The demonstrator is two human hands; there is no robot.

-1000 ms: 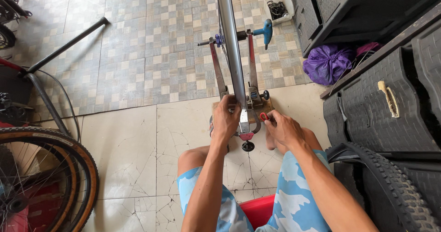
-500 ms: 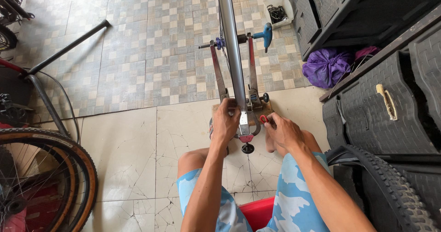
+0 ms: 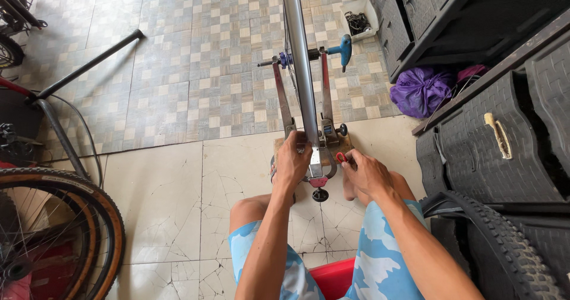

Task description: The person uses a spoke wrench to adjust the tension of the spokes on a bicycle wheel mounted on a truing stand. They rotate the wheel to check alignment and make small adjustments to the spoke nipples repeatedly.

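Truing step: left hand (image 3: 292,160) grips the wheel rim (image 3: 300,80) in the truing stand (image 3: 323,131); at 3 o'clock, right hand (image 3: 367,174) pinches the red spoke wrench (image 3: 341,157); next move requires small, controlled turns

Bicycle repair workshop, truing stand (image 3: 306,98), tyres (image 3: 59,229), tiled floor (image 3: 178,68)

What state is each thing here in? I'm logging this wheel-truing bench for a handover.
Rim: upright, mounted in the stand.
Truing stand: on the floor, arms raised round the rim.
Left hand: gripping the rim's near edge.
Right hand: pinching a small red tool beside the rim.
Purple bag: crumpled, on the floor.
Tyred wheel: standing at left.
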